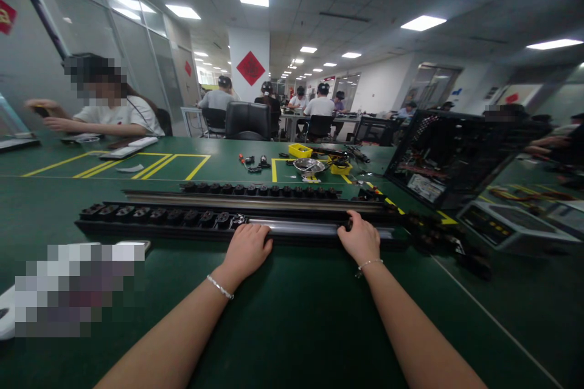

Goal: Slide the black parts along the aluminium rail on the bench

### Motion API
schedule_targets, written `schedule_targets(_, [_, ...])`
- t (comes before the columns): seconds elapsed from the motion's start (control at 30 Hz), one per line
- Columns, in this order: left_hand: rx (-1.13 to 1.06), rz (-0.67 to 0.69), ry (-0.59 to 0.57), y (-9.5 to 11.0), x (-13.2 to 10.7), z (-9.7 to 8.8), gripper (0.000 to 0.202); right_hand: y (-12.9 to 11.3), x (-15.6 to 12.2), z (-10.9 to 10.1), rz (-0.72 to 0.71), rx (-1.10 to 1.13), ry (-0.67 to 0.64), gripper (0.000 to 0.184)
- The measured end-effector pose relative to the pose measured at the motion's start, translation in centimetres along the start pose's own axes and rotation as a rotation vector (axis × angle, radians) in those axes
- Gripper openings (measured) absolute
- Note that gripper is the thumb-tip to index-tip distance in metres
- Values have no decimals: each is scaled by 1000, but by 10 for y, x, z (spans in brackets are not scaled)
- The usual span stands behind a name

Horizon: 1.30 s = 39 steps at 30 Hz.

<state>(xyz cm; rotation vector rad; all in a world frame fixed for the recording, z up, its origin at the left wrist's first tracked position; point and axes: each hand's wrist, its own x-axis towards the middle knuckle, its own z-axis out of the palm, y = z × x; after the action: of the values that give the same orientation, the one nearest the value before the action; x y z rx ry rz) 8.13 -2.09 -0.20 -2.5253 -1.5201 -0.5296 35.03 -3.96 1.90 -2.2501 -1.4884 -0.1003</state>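
Note:
A long black power strip housing (301, 228) lies crosswise in front of me, its bare metal channel showing on the right. Black socket modules (176, 216) sit in a row along its left part. My left hand (247, 250) is closed over the near edge of the housing, fingertips beside the last socket of the row. Farther right, my right hand (362, 238) pinches a small black socket module (348, 225) at the channel; the fingers partly hide it. Behind lie another long black rail (219, 200) and a row of loose socket modules (262, 190).
A metal bowl (309, 165), yellow bins (300, 150) and a screwdriver (241, 158) are at the back. An open computer case (449, 158) and a grey device (515, 225) stand right. A blurred-out item (77, 292) lies left. Across the table sits a person (114, 103).

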Motion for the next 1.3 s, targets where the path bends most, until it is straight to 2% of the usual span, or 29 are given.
schedule_targets(0.23, [-6, -5, -3, 0, 0, 0, 24, 2, 0, -4, 31, -8, -3, 49])
schedule_targets(1.1, [-18, -19, -19, 0, 0, -1, 23, 17, 11, -4, 5, -14, -42, 48])
schedule_targets(1.3, [-2, 6, 10, -2, -1, 1, 24, 22, 13, -4, 32, 12, -55, 48])
